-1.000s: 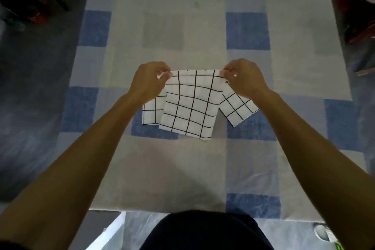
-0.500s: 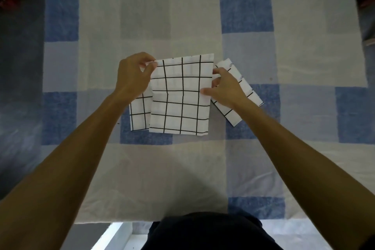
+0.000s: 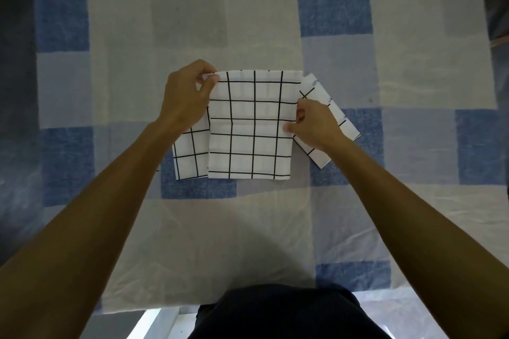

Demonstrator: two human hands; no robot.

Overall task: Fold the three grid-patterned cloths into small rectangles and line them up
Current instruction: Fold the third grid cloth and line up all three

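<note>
Middle cloth (image 3: 250, 124), white thin fabric with black grid lines, roughly square, lies flat at the centre of the surface (image 3: 192, 242), which is covered in a soft blue, grey and cream checked sheet with light creases. Left hand (image 3: 184, 98) fingers clamped on its far-left corner, thumb and forefinger pinching the edge. Right hand (image 3: 316, 125) fingers pinched on the cloth's right edge at mid-height. Left folded cloth (image 3: 190, 157), same grid fabric, a small rectangle, partly tucked under the middle one's left side. Right folded cloth (image 3: 327, 115), narrow rectangle, tilted diagonally, just beside the right edge, partly hidden by the right hand.
</note>
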